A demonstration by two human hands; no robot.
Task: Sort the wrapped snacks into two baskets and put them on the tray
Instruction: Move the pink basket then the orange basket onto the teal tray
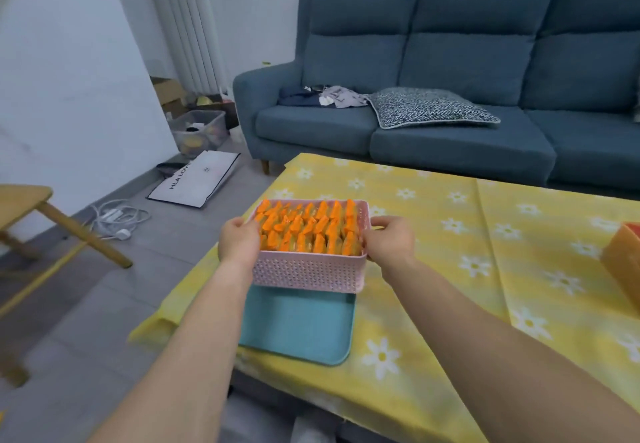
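Observation:
A pink perforated basket (pixel 308 273) is filled with several orange wrapped snacks (pixel 308 231) standing in rows. My left hand (pixel 238 243) grips its left rim and my right hand (pixel 391 240) grips its right rim. The basket is over the far end of a teal tray (pixel 298 328) that lies on the table; whether it rests on the tray or hangs just above it I cannot tell. An orange basket (pixel 623 259) stands at the table's right edge of view, partly cut off, its contents hidden.
The table carries a yellow cloth with white flowers (pixel 450 235). A blue sofa (pixel 433 96) with a patterned cushion stands behind it. To the left are a wooden stool (pixel 41 214), cables and a flat bag on the floor.

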